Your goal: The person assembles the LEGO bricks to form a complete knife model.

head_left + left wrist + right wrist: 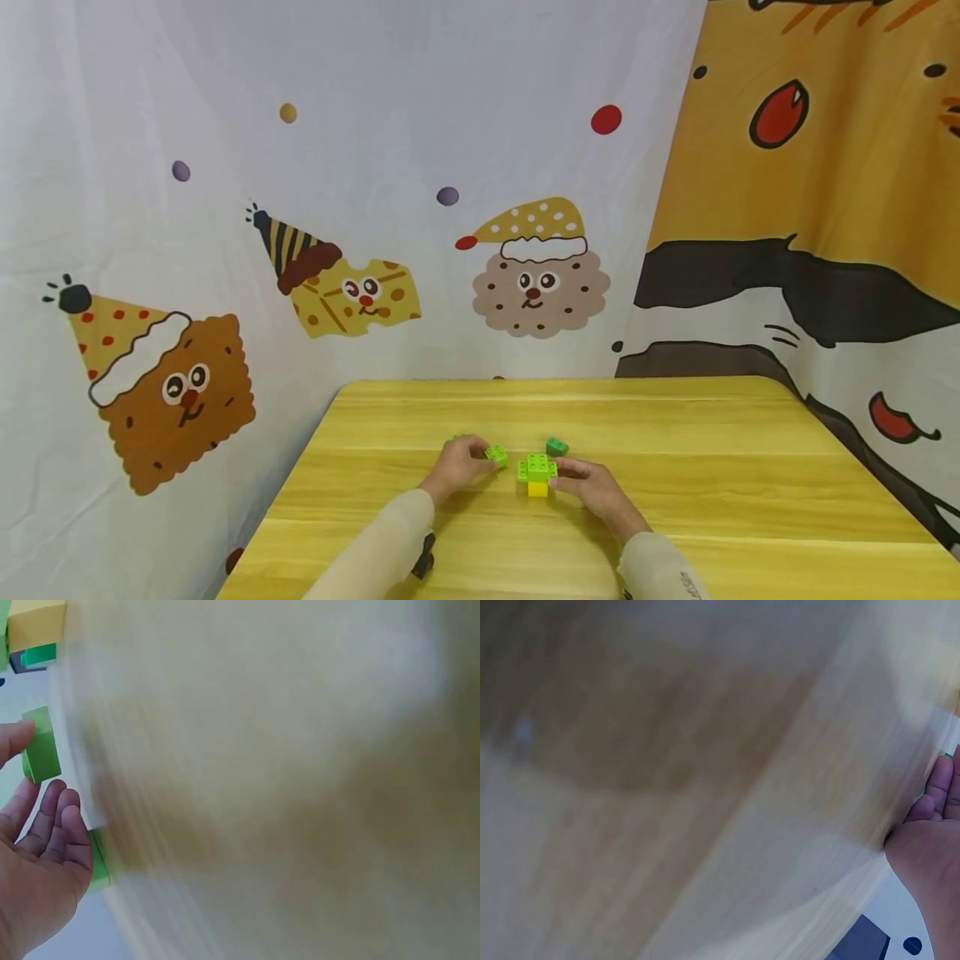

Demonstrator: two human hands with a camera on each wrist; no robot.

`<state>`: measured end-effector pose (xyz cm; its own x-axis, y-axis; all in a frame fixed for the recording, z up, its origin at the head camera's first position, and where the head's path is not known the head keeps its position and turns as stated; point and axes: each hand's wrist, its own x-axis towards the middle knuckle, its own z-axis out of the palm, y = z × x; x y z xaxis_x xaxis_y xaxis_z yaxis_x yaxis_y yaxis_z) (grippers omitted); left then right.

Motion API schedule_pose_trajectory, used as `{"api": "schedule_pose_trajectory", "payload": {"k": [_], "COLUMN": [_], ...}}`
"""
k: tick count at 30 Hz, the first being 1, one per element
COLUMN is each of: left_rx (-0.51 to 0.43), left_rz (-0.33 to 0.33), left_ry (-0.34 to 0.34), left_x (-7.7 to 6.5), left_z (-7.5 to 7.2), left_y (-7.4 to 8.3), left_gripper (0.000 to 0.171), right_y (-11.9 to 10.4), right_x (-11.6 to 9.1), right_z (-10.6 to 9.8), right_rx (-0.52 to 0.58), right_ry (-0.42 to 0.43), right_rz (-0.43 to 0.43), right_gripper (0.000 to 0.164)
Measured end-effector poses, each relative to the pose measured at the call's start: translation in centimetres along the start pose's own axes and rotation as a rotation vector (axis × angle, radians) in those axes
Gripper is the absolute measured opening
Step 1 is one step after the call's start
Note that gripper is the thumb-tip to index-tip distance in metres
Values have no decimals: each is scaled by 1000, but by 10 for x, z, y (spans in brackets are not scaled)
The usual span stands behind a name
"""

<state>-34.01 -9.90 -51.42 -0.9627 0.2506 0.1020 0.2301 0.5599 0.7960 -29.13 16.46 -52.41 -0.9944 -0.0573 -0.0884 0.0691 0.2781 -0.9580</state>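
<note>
My left hand (pixel 459 463) pinches a light green toy brick (pixel 496 455) between thumb and fingertip; the left wrist view shows the same brick (pixel 43 746) held a little above the other fingers. To its right stands a small stack of toy bricks (pixel 537 468), light green on top with a yellow brick (pixel 537 489) below. My right hand (pixel 596 490) grips the right side of this stack with thumb and forefinger. In the right wrist view only part of the right hand (pixel 934 817) shows, and its hold is hidden.
A dark green brick (pixel 556 447) lies just behind the stack. Another light green brick (pixel 98 860) is by the left hand, mostly covered by it. The wooden table (pixel 712 467) reaches back to a printed cloth (pixel 375 125).
</note>
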Motion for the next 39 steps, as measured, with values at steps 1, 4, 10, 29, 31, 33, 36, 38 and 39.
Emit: {"api": "schedule_pose_trajectory", "payload": {"k": [1,4,10,29,31,33,36,38,39], "left_rx": [-10,-48,-104,-340,-384,-433,-500,-515,-517], "left_rz": [-2,-9,-12,-34,-29,-26,-34,-33,-36], "left_ry": [4,11,0,96,102,107,110,108,105], "left_x": [0,1,0,-1,-1,-1,-3,-5,-7], "left_z": [-1,-5,-11,-11,-11,-10,-9,-8,-7], "left_y": [0,0,4,33,36,40,46,49,52], "left_gripper": [23,23,26,36,36,35,34,34,34], "right_y": [0,0,-3,-5,-5,-4,-4,-3,-3], "right_x": [0,0,-3,-4,-4,-4,-3,-3,-2], "right_z": [0,0,1,2,2,2,2,2,2], "right_rx": [-2,-2,7,20,23,19,22,21,21], "right_ry": [0,-2,4,6,6,8,8,7,6], "right_rz": [0,0,-3,0,5,9,12,12,11], "right_gripper": [49,50,47,47,47,47,47,47,47]}}
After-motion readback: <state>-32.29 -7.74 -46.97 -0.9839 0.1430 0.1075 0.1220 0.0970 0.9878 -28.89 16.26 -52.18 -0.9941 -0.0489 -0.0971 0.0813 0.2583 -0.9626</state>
